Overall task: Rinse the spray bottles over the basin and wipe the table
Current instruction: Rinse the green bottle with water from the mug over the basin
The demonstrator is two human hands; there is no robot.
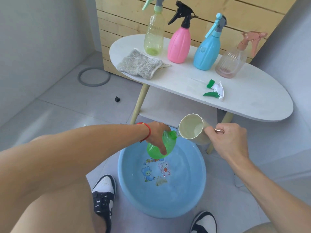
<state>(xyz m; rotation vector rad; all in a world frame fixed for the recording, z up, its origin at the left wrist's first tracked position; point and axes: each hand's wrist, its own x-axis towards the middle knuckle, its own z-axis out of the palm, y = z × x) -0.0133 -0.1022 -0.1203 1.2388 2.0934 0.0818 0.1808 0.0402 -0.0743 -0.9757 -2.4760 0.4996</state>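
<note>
My left hand (pixel 157 133) grips a green bottle (pixel 159 146) without its spray head, tilted over the far rim of the blue basin (pixel 127 187) on the floor. My right hand (pixel 228 140) holds a cream cup (pixel 191 129) by its copper handle, tipped on its side with its rim at the bottle's neck. The green and white spray head (pixel 215 89) lies on the white oval table (pixel 252 101). Along the table's back stand a yellow-green bottle (pixel 154 33), a pink bottle (pixel 180 42), a blue bottle (pixel 207 49) and a clear pinkish bottle (pixel 232 62). A grey cloth (pixel 139 64) lies at the table's left end.
The basin holds shallow water over a cartoon print. My two black and white shoes (pixel 103 192) flank its near side. A wooden slat panel (pixel 202 15) stands behind the table. A grey ring (pixel 93 76) and a small black cube (pixel 117 99) lie on the tiled floor at left.
</note>
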